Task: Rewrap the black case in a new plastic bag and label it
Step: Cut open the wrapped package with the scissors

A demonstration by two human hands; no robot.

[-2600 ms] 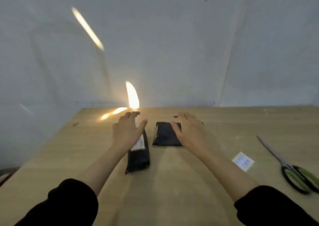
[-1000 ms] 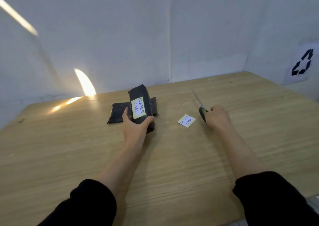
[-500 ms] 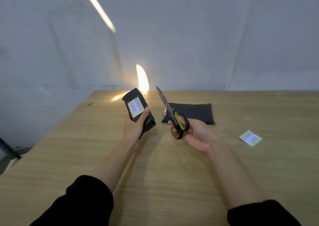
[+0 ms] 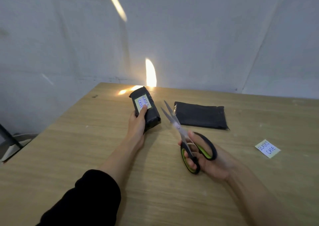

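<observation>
My left hand (image 4: 138, 124) grips the wrapped black case (image 4: 148, 113), tilted up off the wooden table (image 4: 86, 156); its label reading "GLASES CASE" faces me, partly under my thumb. My right hand (image 4: 212, 163) holds black-and-green scissors (image 4: 188, 139) with the blades slightly apart, tips pointing up toward the case and a short gap from it. A flat black plastic bag (image 4: 200, 115) lies on the table behind the scissors. A loose paper label (image 4: 267, 148) with the same words lies at the right.
White walls (image 4: 189, 35) stand close behind the table's far edge. The table's left edge runs diagonally, with floor and a dark metal leg (image 4: 8, 136) beyond it. A bright streak of light falls near the table's far edge.
My right hand picked the scissors up from the table and brought them in front of me, blades now parted. My left hand lifted the wrapped case and keeps it raised.
</observation>
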